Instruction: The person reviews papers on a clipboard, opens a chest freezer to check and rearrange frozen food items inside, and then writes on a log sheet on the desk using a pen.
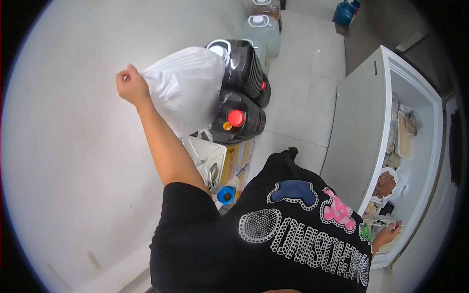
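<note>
On my feed, the left hand (pixel 133 87) clenches the bag (pixel 190 88), which bulges rightward, neck (pixel 153 79) toward the fist, long axis unclear; right hand (pixel 388 235): grip I can't tell.

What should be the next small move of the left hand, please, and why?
Perhaps lift the white bag clear of the black jugs: the left hand grips its gathered top, and in this view the bag's bulge overlaps them.
</note>
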`<state>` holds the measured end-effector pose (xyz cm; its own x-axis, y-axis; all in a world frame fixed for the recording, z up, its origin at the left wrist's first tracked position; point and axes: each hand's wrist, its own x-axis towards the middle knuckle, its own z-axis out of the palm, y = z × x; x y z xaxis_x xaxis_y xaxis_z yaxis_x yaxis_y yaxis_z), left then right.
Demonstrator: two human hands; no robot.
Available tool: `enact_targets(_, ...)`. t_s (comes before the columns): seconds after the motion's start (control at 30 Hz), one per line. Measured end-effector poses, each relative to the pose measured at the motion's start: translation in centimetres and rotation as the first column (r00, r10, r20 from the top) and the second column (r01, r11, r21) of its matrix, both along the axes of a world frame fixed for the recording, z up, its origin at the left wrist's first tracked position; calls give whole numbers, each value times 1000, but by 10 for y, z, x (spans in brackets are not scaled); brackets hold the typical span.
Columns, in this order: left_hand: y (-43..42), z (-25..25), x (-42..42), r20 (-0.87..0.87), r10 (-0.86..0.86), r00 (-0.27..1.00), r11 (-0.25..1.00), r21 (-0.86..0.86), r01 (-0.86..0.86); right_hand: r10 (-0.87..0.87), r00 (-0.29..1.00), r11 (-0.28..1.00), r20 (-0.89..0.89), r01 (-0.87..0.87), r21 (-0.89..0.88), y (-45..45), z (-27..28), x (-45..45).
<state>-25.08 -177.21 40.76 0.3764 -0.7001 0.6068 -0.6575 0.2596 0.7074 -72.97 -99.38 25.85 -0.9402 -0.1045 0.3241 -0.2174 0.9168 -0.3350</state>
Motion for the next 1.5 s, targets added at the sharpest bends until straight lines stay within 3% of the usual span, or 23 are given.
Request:
enact_targets(0.17, -14, -16, 13, 391, 120, 913, 972, 140, -188, -49, 998, 996, 37, 51, -68, 0, -6, 20)
enact_targets(0.43, 4, -55, 26, 577, 23, 816, 878, 379, -293, -140, 988, 982, 67, 148, -119, 63, -55, 49)
enact_targets(0.53, -4, -69, 49, 501, -137, 855, 837, 519, -170, -172, 981, 973, 90, 184, -141, 88, -68, 65)
enact_targets(0.67, -9, -59, 67, 436, -125, 891, 899, 429, -84, -244, 954, 949, 172, 271, -161, 120, -84, 87)
enact_targets(0.77, 41, -26, 27, 543, 244, 804, 898, 186, -398, -240, 945, 940, 220, 283, -191, 141, -93, 101)
enact_targets(0.8, 48, -21, 23, 551, 303, 778, 921, 40, -387, -237, 945, 938, 224, 283, -202, 148, -98, 107)
enact_targets(0.83, 52, -20, 17, 542, 349, 765, 930, -98, -355, -230, 940, 928, 253, 290, -235, 148, -103, 114)
enact_targets(0.87, 52, -19, 11, 570, 293, 768, 951, -257, -173, -249, 932, 912, 264, 317, -260, 153, -107, 120)
enact_targets(0.9, 56, -25, -4, 560, 163, 812, 923, -377, 74, -100, 985, 849, 143, 159, -505, 182, -149, 124)
enact_targets(0.93, 78, -25, -40, 568, 51, 821, 905, -374, 203, -151, 965, 803, 214, 246, -543, 153, -117, 140)
enact_targets(0.97, 91, -29, -73, 606, -48, 794, 882, -348, 319, -31, 999, 970, 10, 33, -240, 179, -145, 148)
enact_targets(1.0, 120, -31, -116, 629, -162, 760, 870, -272, 411, -161, 981, 904, 106, 189, -384, 176, -148, 158)
enact_targets(1.03, 147, -37, -157, 640, -298, 708, 788, -254, 561, -142, 990, 967, 7, 140, -213, 177, -146, 165)
enact_targets(1.1, 180, -64, -222, 613, -536, 581, 694, -72, 716, -257, 956, 878, 142, 293, -378, 129, -89, 183)
enact_targets(1.13, 203, -74, -257, 539, -695, 475, 595, 62, 801, -293, 945, 894, 142, 324, -309, 123, -80, 191)
enact_targets(1.2, 257, -92, -320, 374, -902, 216, 326, 261, 909, -328, 931, 918, 159, 354, -178, 118, -72, 200)
enact_targets(1.23, 282, -103, -352, 288, -955, 73, 169, 325, 931, -347, 925, 905, 157, 374, -205, 114, -73, 204)
enact_targets(1.37, 402, -152, -461, 154, -899, -410, -305, 451, 838, -389, 914, 882, 112, 405, -241, 109, -99, 220)
enact_targets(1.4, 433, -158, -481, -11, -878, -478, -418, 505, 756, -411, 903, 864, 128, 430, -262, 103, -92, 218)
enact_targets(1.43, 461, -166, -502, -50, -866, -497, -426, 593, 683, -431, 891, 846, 143, 454, -281, 100, -87, 216)
enact_targets(1.47, 477, -197, -526, -72, -799, -596, -537, 530, 656, -436, 891, 850, 124, 454, -269, 99, -85, 215)
enact_targets(1.5, 494, -223, -550, -122, -782, -611, -545, 610, 576, -441, 891, 854, 106, 453, -256, 99, -84, 214)
